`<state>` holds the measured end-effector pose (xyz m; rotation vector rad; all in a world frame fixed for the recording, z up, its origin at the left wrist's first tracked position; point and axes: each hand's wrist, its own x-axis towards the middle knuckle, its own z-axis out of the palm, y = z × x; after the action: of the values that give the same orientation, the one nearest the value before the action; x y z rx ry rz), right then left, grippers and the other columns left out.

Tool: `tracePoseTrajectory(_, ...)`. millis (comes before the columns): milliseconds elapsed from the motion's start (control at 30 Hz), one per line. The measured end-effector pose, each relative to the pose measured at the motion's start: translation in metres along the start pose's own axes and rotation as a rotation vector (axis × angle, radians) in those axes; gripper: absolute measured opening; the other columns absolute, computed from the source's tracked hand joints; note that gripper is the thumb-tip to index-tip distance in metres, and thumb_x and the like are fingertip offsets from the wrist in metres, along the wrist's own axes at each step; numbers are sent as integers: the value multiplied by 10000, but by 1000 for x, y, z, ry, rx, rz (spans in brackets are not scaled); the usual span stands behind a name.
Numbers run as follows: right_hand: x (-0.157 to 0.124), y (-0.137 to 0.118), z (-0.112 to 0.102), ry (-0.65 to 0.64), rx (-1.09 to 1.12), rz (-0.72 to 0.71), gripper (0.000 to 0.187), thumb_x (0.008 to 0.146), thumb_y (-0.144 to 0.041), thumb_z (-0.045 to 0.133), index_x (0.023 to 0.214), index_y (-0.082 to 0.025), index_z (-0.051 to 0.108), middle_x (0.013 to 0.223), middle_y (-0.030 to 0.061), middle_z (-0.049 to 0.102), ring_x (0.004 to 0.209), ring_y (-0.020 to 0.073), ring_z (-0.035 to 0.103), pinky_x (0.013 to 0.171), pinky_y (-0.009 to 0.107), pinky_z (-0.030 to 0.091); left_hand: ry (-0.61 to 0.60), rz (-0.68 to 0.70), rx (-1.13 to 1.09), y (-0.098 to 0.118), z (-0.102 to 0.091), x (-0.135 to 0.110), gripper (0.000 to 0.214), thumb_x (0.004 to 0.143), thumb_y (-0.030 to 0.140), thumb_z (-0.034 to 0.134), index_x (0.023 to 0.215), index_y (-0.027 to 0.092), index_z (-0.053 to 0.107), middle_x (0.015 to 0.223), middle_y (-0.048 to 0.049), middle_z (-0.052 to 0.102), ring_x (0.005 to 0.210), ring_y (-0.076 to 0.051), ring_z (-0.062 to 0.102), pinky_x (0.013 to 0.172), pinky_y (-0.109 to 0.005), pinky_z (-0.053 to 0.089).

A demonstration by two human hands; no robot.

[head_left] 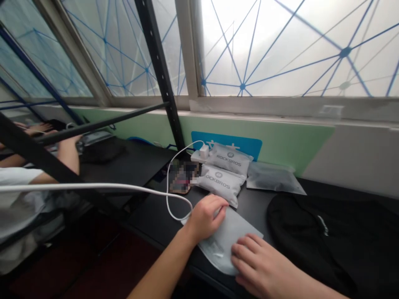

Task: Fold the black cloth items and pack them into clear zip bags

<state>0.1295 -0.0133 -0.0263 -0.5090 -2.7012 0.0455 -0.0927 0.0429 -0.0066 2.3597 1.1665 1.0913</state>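
Observation:
A grey plastic pouch lies flat on the black table in front of me. My left hand rests on its far left end, fingers curled down onto it. My right hand presses on its near right corner with the fingers stretched flat. Two filled grey ROCKBROS pouches sit stacked just beyond, against the wall. An empty-looking clear pouch lies to their right.
A black bag covers the table at the right. A white cable loops from a charger past a blurred phone. A black shelf post rises behind. Another person's arms rest at the left.

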Motion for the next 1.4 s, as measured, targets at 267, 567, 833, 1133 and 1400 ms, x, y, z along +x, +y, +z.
tracePoseTrajectory(267,-11,28,-17,365,452,533,138,1001,-332,516,943,-249,609,780,21,676,665,180,635,616,279,531,131,-177,-232,0,-32,-11,255,1008,319,510,1010,177,722,1013,-75,742,982,-217,688,907,-325,522)
tracePoseTrajectory(567,-4,68,-22,740,1078,1064,408,948,-635,504,1020,-253,629,899,75,739,771,278,705,596,382,599,156,-429,-598,3,-20,-4,303,909,440,676,1012,156,656,881,-58,732,836,-205,702,786,-302,552)
tracePoseTrajectory(833,-23,90,-68,657,1006,976,488,864,-563,692,1213,-230,617,1162,98,747,996,298,725,812,400,618,268,-504,-714,14,14,51,312,903,463,624,1013,174,583,856,-43,698,770,-189,682,667,-262,537)
tracePoseTrajectory(1133,-78,166,-62,521,900,1098,326,806,-435,721,1024,-223,603,926,87,776,796,266,748,672,393,625,273,-99,20,30,68,105,494,899,186,562,1386,205,479,1465,-164,437,1341,-317,450,1135,-522,378)
tracePoseTrajectory(1400,-87,178,-41,401,706,1080,387,771,-444,736,1034,-183,627,696,-23,645,538,148,602,451,251,465,-480,127,148,44,99,77,618,977,487,563,1516,216,431,1616,-163,375,1516,-369,291,1210,-593,287)
